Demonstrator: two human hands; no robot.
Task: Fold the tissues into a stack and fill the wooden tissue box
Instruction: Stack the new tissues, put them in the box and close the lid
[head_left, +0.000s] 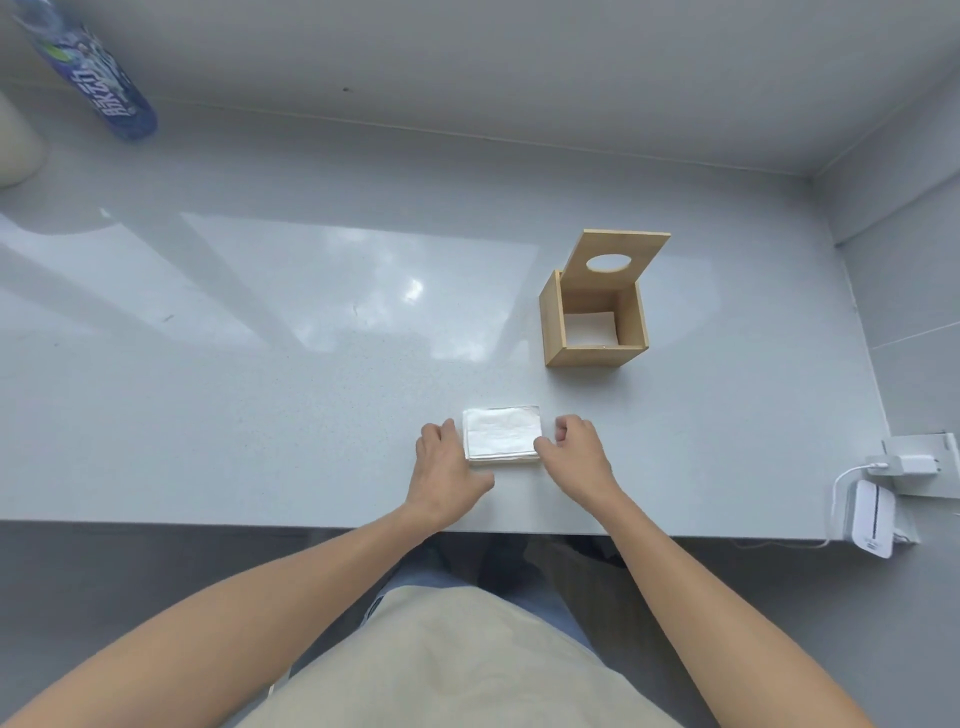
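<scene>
A flat stack of folded white tissues (502, 432) lies on the grey counter near its front edge. My left hand (445, 465) rests against the stack's left side, fingers together and touching its edge. My right hand (574, 449) is at the stack's right side with fingers curled and the thumb tip on the edge. Behind and to the right stands the wooden tissue box (592, 325), its lid with a round hole tipped up at the back. White tissue lies in the bottom of the box.
A blue-labelled bottle (98, 83) stands at the far left by the wall, next to a pale rounded object (15, 140). A white charger (906, 464) and a white device (872, 525) sit at the counter's right front corner. Walls close the back and right.
</scene>
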